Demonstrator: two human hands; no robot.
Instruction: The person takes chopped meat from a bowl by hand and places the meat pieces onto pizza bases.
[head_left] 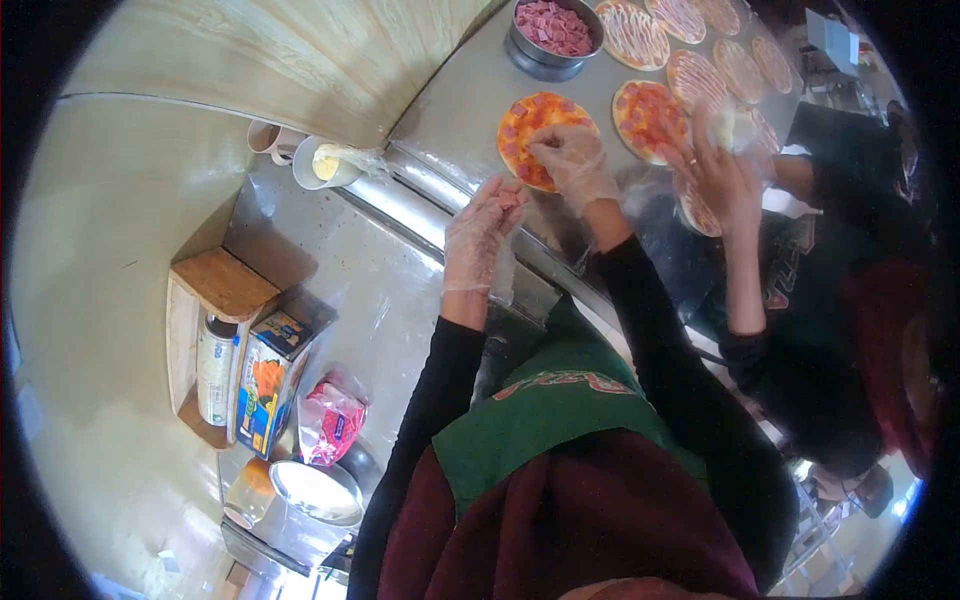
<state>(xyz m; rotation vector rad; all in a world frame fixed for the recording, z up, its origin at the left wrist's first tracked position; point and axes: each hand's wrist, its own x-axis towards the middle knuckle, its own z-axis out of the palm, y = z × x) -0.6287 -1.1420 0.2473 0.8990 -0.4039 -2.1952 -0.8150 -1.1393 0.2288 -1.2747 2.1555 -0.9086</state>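
Observation:
My left hand, in a clear plastic glove, is cupped around pink diced meat at the counter's edge. Also gloved, my right hand is over a round pizza, its fingers pinched together close to the surface; whatever they hold is too small to tell. Orange-red sauce and pink meat pieces cover this pizza. Behind it stands a metal bowl full of diced meat.
A co-worker's hands are over a second topped pizza at the right. Several sauced bases lie beyond. On the left are a white bowl, a wooden shelf, a box and a pink bag.

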